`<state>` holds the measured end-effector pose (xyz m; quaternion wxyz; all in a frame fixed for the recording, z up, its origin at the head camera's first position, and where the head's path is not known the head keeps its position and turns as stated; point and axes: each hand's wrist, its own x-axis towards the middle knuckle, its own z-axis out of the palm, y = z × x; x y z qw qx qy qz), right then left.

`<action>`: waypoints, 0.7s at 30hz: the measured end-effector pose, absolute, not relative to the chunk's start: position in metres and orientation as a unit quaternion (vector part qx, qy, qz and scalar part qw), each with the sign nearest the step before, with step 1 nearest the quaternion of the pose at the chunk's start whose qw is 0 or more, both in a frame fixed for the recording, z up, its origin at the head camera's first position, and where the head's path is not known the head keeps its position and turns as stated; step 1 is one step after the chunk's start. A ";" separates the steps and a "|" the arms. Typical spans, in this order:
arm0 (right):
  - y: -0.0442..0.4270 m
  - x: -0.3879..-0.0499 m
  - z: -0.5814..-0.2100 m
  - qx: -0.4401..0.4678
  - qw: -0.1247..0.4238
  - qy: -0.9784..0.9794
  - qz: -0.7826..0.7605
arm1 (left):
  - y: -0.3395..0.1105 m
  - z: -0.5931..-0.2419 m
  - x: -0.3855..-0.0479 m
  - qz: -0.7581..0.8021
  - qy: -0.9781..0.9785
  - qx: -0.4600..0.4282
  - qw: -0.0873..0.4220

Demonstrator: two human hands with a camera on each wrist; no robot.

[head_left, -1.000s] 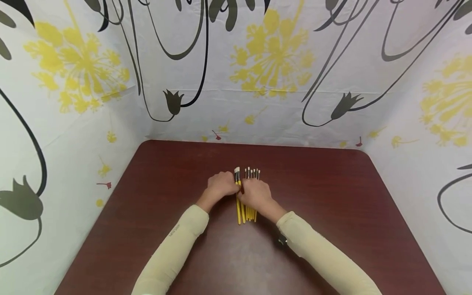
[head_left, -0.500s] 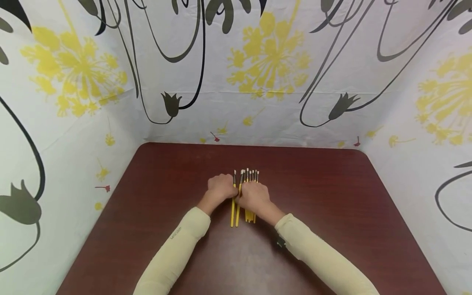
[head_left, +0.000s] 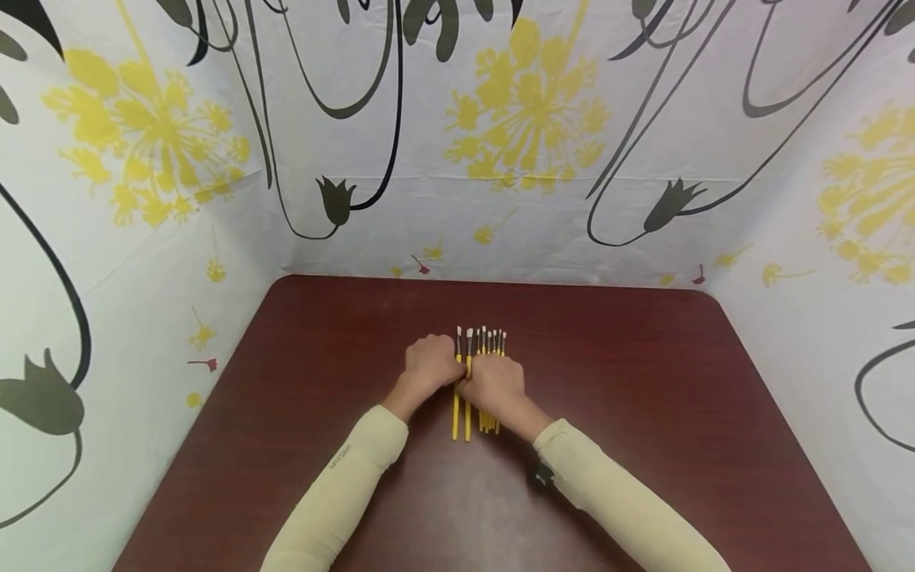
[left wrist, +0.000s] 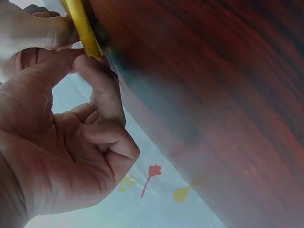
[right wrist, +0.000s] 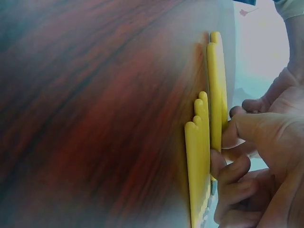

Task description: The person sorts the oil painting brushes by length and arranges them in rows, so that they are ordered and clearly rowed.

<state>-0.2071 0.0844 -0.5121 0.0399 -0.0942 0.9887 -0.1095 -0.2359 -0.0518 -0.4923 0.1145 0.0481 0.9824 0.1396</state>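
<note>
"Where are the two hands?"

"Near the middle of the head view, close together over the dark red table [head_left: 608,357]. The left hand [head_left: 433,361] is just left of centre, the right hand [head_left: 495,383] just right of it. Whether they touch each other, I can't tell."

"What is the left one doing?"

"Pinching the leftmost paintbrush [head_left: 455,415]. In the left wrist view, at upper left, the thumb and forefinger come together at its yellow handle, and the other fingers bend in toward the palm."

"And the right?"

"It pinches the second paintbrush [head_left: 468,423], just beside the first. At the right of its own wrist view, thumb and fingertip press on the handle, with the rest of the fingers curled."

"How do those two lie?"

"Almost parallel, bristles toward the top of the head view, with a narrow gap between the handle ends."

"Are there others?"

"Yes, the remaining paintbrushes [head_left: 489,421] sit in a tight row right of centre. Their tips show above the right hand and their handle ends below it. It hides their middles, so I can't say whether it touches them."

"And the arms?"

"Pale yellow sleeves [head_left: 336,485] reach in from the bottom edge."
</note>
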 end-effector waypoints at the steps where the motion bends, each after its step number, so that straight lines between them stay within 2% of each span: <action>1: 0.085 -0.207 -0.512 -0.092 0.038 0.989 -0.114 | -0.053 -0.491 -0.237 0.144 0.982 0.048 0.109; 7: 0.087 -0.208 -0.510 -0.084 0.018 0.988 -0.129 | -0.060 -0.485 -0.241 0.169 0.980 0.046 0.094; 15: 0.094 -0.215 -0.510 -0.072 0.000 0.986 -0.152 | -0.066 -0.481 -0.249 0.219 0.964 0.038 0.145; 21: 0.099 -0.222 -0.511 -0.074 -0.007 0.981 -0.178 | -0.071 -0.475 -0.260 0.259 0.953 0.029 0.152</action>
